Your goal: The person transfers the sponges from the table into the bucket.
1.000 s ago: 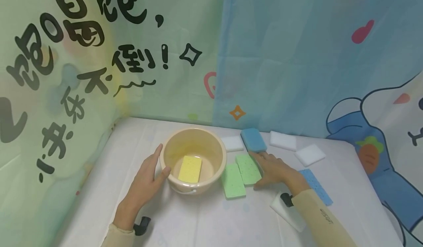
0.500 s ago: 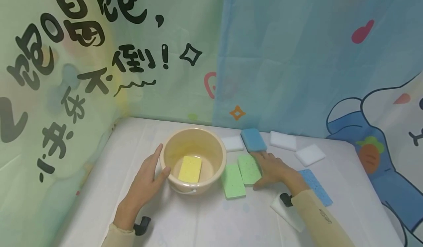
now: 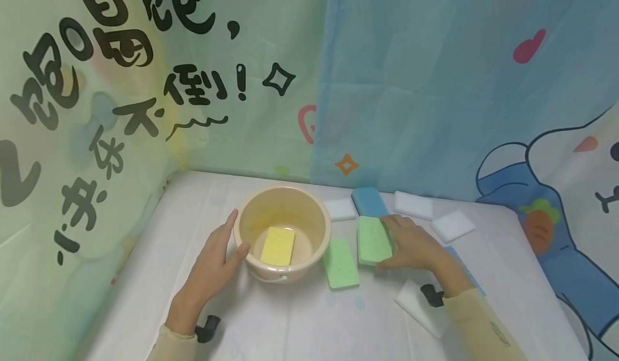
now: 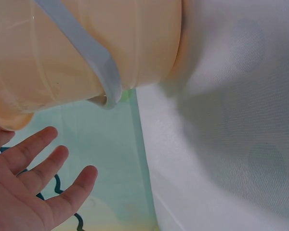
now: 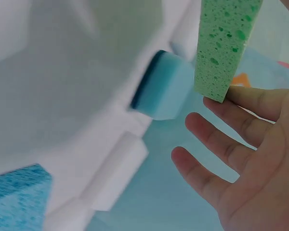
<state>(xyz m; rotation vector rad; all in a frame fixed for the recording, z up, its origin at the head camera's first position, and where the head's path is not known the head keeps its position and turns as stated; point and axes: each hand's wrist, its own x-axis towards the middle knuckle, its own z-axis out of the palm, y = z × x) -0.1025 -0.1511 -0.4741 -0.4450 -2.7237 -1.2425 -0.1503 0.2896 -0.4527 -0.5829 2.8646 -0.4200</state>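
Note:
In the head view my right hand (image 3: 411,243) pinches a green sponge (image 3: 373,241) by its two ends, just above the table. Its fingertips press the edge of the pitted green sponge (image 5: 221,57) in the right wrist view, the other fingers spread. My left hand (image 3: 210,264) rests against the left side of a cream bucket (image 3: 249,218), fingers fairly straight, touching near the rim. Inside the bucket lies a yellow sponge (image 3: 278,246). A second green sponge (image 3: 342,265) lies flat between the bucket and my right hand. The bucket's grey handle (image 4: 94,55) hangs down its side.
Behind my right hand lie a blue sponge (image 3: 369,202) and several white sponges (image 3: 413,205). Near my right wrist are a white sponge (image 3: 420,310) and a partly covered light-blue sponge (image 3: 466,269). Printed cloth (image 3: 411,108) hangs behind the white table (image 3: 290,329).
My right hand has taken hold of the right green sponge, lifted it slightly and moved a little to the right. The left hand and bucket stay where they were.

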